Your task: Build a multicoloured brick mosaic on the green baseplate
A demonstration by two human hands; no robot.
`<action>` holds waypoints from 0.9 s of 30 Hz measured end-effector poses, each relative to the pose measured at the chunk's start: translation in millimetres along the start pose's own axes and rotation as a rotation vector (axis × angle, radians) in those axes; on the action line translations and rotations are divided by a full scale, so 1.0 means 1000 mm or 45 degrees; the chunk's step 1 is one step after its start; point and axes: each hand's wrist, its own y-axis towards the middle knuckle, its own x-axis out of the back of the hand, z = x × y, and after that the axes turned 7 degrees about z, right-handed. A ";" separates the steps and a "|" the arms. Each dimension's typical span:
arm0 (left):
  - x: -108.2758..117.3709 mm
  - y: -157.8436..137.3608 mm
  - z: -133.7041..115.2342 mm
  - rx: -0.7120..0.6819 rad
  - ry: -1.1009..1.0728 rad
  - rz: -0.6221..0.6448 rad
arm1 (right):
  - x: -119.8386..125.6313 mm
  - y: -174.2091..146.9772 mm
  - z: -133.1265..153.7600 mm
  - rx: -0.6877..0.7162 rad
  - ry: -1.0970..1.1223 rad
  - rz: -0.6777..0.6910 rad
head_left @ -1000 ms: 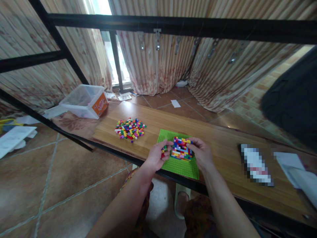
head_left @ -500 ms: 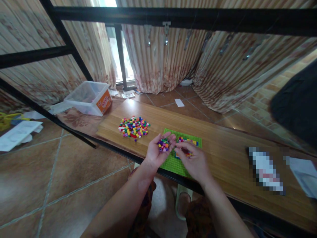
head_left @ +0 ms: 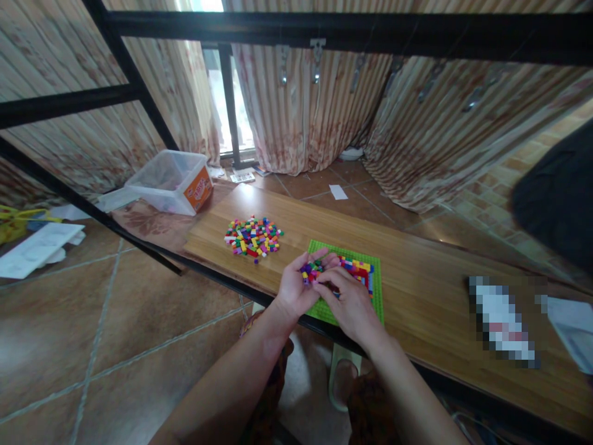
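My left hand (head_left: 296,287) is cupped palm up over the left part of the green baseplate (head_left: 377,296). In its palm lies a small heap of coloured building bricks (head_left: 311,270). Thumb and fingertips of my right hand (head_left: 349,303) are pinched together at the heap's edge, on what looks like a small pink building brick. Behind the right hand, a block of joined bricks (head_left: 364,272) in yellow, red and blue stands on the baseplate, partly hidden by the hand. A loose pile of building bricks (head_left: 252,237) is spread on the table to the left.
The bricks lie on a long wooden table (head_left: 417,296) with a dark front edge. A clear plastic box (head_left: 162,179) with an orange label stands beyond its left end. To the right are a blurred-out object (head_left: 503,321) and white paper (head_left: 572,324). Black bars (head_left: 324,28) cross above.
My right hand has moved left from above the brick block to the heap in my left palm, uncovering more of the block. The view has shifted slightly.
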 end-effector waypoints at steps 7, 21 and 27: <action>0.004 0.004 0.001 -0.095 0.038 -0.088 | 0.012 -0.002 -0.007 -0.068 0.133 -0.156; 0.006 0.003 0.001 -0.042 0.152 -0.133 | 0.083 -0.026 -0.074 -0.465 0.066 -0.437; 0.004 0.003 0.005 -0.044 0.210 -0.155 | 0.066 -0.020 -0.064 -0.466 0.081 -0.431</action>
